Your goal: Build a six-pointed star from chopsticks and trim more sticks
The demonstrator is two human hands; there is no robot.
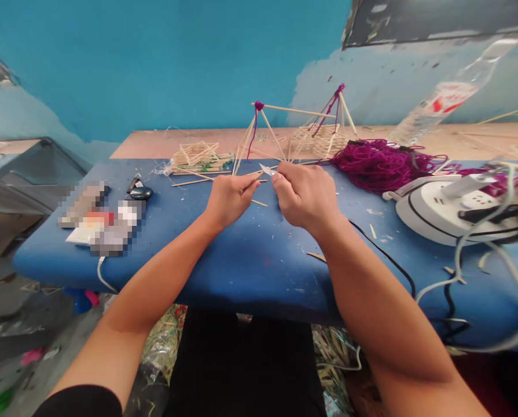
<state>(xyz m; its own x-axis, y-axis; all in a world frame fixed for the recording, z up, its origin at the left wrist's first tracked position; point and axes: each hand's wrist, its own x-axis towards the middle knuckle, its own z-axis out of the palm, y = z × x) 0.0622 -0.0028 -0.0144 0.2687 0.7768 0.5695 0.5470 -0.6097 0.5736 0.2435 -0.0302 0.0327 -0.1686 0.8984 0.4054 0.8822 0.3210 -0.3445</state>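
Note:
My left hand [228, 198] is closed in a pinch on a thin wooden stick [256, 174] above the blue table [250, 260]. My right hand [304, 194] is closed on a small pale blade [266, 169] whose tip meets the stick's end. Just behind both hands stands a stick frame [263, 130] tied at its top with purple yarn. A second stick frame with purple yarn [332, 119] stands further back to the right.
A heap of purple yarn [380, 162] lies to the right. A white round power strip with cables [454, 211] sits at far right. Bundled sticks [198, 156] lie at back left, a plastic bottle [445, 98] at back right, and small items [139, 191] at left.

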